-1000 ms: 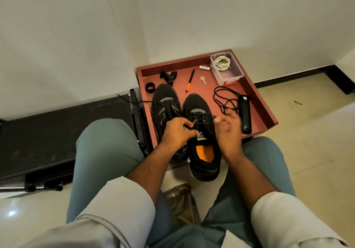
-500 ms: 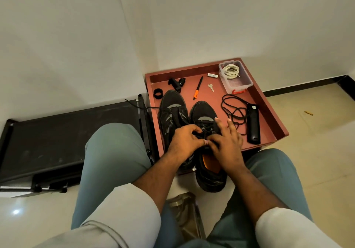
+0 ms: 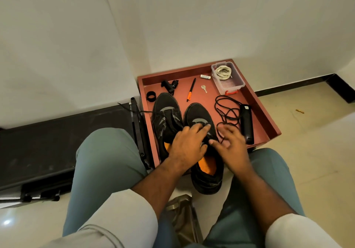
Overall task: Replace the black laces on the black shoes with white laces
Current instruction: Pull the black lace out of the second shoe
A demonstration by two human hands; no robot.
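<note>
Two black shoes stand in a red-brown tray (image 3: 267, 117), toes away from me. The left shoe (image 3: 166, 117) has a black lace trailing left over the tray's rim. The right shoe (image 3: 199, 116) shows an orange insole and its heel hangs over the near edge. My left hand (image 3: 187, 145) lies over this shoe's tongue, fingers curled onto the vamp. My right hand (image 3: 231, 143) hovers beside it with fingers spread, touching the shoe's side. A loose black lace (image 3: 226, 111) runs from the tray floor under those fingers. White laces (image 3: 223, 72) sit coiled in a clear box.
On the tray lie a black handheld device (image 3: 246, 125), a key (image 3: 204, 88), an orange-tipped pen (image 3: 191, 92), a black ring (image 3: 150, 95) and a black clip (image 3: 170, 85). A black flat case (image 3: 57, 144) sits left; my knees flank the tray.
My left hand has let go of the lace knot and slid forward onto the shoe's vamp. My right hand has spread and moved right. The view has shifted.
</note>
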